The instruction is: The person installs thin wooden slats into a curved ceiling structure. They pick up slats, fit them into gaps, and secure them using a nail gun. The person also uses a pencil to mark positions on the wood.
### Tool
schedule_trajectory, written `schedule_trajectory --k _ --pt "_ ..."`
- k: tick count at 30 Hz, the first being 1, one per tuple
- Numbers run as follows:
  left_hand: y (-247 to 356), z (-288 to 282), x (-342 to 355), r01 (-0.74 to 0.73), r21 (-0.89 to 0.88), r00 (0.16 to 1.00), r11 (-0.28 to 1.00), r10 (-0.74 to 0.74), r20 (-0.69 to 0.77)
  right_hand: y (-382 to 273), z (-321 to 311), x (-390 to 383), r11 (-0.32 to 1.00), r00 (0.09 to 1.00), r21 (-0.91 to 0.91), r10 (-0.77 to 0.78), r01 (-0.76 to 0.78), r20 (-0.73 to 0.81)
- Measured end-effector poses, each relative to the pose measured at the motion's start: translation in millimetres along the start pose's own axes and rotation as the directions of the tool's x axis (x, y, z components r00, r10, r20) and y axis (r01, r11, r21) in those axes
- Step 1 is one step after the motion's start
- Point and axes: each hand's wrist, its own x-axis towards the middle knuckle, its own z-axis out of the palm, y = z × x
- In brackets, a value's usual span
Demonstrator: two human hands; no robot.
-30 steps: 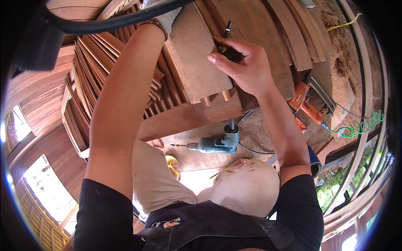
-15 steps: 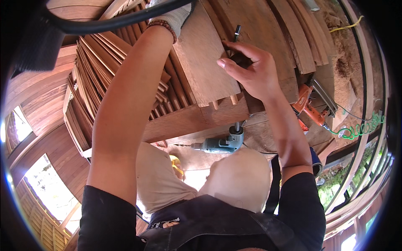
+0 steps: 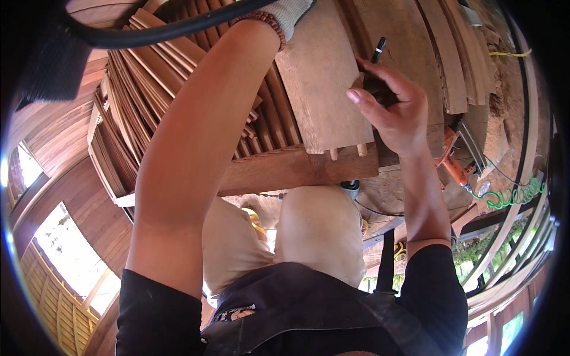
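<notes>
My left hand point(image 3: 290, 13), in a pale knitted glove with a brown cuff, reaches to the far end of a flat wooden board point(image 3: 323, 101). Its fingers are hidden at the picture's upper edge. Two short round pegs point(image 3: 361, 150) stick out of the board's near end. At the board's right edge is my bare right hand point(image 3: 401, 110), thumb and forefinger curled with a gap between them. A dark pencil point(image 3: 378, 50) with a light band rises from behind the forefinger, apparently held in this hand; its lower end is hidden.
Many thin wooden slats point(image 3: 145, 89) are stacked on the left. Thick planks point(image 3: 442, 59) lie to the right. Beyond them is an orange air tool point(image 3: 457, 169) with a coiled green hose point(image 3: 516, 196). A drill point(image 3: 350, 188) shows partly behind my knee. A black strap point(image 3: 178, 32) crosses the upper left.
The board and both hands sit further right in the picture. My knee now covers most of the drill that was in plain sight. The right hand keeps much the same curled pose.
</notes>
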Motion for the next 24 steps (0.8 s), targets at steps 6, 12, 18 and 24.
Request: schedule_trajectory --k 6,12,18,24 --pt "-36 45 18 -0.424 -0.27 0.871 0.865 0.308 -0.383 0 -4 -1 1.0 1.0 -0.009 0.016 -0.016 0.026" --pt "-31 31 6 -0.349 -0.321 0.928 0.88 0.276 -0.252 2 -3 -2 0.999 1.0 0.034 0.024 -0.024 0.006" --pt "-35 35 8 -0.351 -0.202 0.907 0.914 0.279 -0.315 -7 -6 -2 0.999 0.997 0.008 0.052 -0.052 0.065" --pt "-34 43 10 -0.357 -0.226 0.902 0.907 0.271 -0.337 9 -4 -9 0.995 0.955 -0.045 -0.096 0.087 -0.281"
